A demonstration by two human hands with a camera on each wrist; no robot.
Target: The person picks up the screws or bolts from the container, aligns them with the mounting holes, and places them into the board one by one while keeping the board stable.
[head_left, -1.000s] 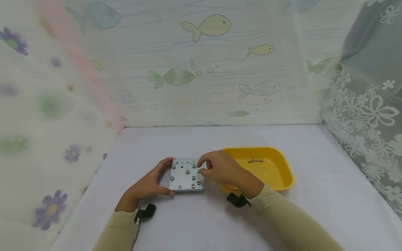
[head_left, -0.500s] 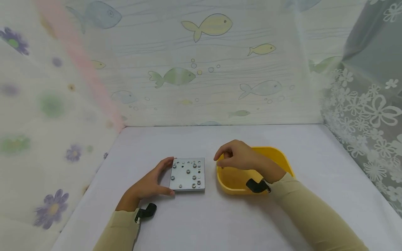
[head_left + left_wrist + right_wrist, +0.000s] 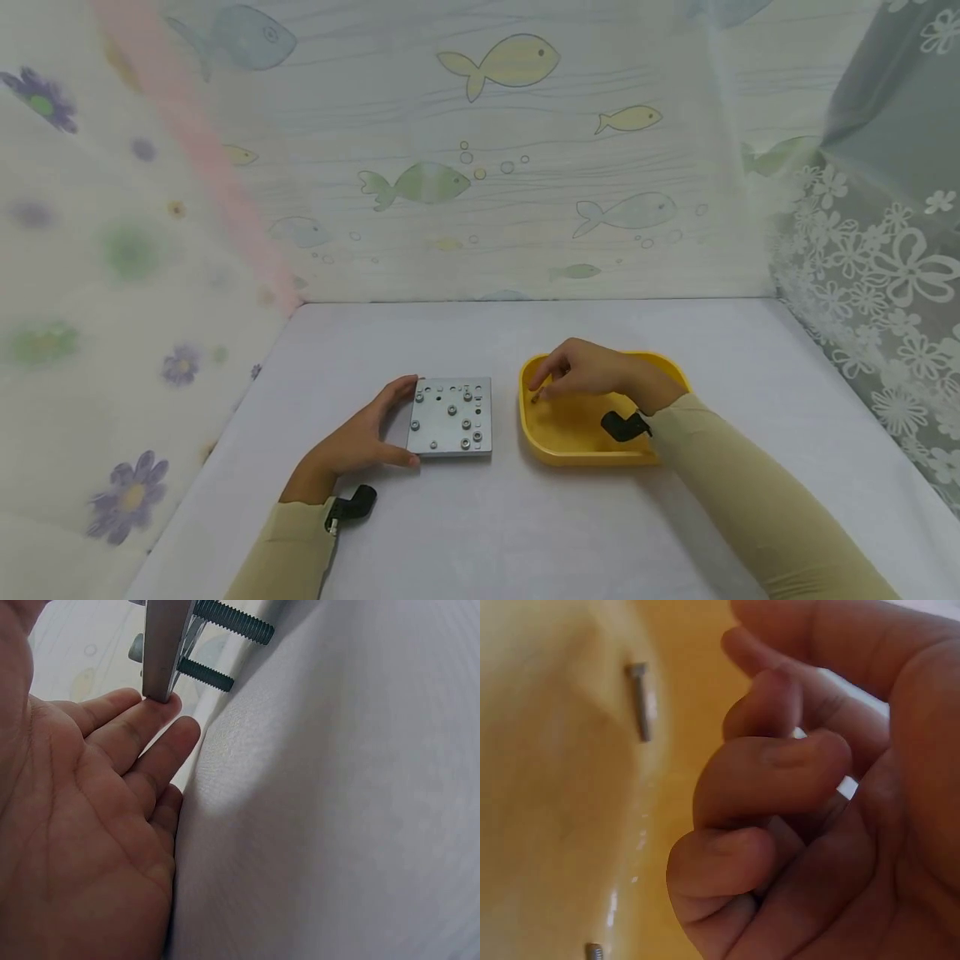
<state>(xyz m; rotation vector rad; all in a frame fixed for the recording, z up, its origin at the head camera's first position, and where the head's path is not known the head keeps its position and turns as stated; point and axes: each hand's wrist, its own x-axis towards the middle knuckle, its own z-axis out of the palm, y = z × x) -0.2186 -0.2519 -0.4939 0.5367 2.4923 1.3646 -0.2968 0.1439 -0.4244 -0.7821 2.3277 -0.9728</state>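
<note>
Left hand (image 3: 363, 437) rests its outer edge on the white table (image 3: 450, 533), palm inward, thumb and fingers spread wide to hold the metal plate (image 3: 450, 425) at its two left corners; the plate, set with screws (image 3: 452, 410), stands apart from and left of the yellow tray (image 3: 585, 458). Right hand (image 3: 588, 371) hangs over the tray's left end, thumb and index finger narrowly parted, other fingers curled palmward, a bolt (image 3: 640, 703) lying near the fingertips

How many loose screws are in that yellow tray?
2 visible: in the right wrist view, one screw lies at upper left; another screw is cut off at the bottom edge. The right hand may hide more.
</note>
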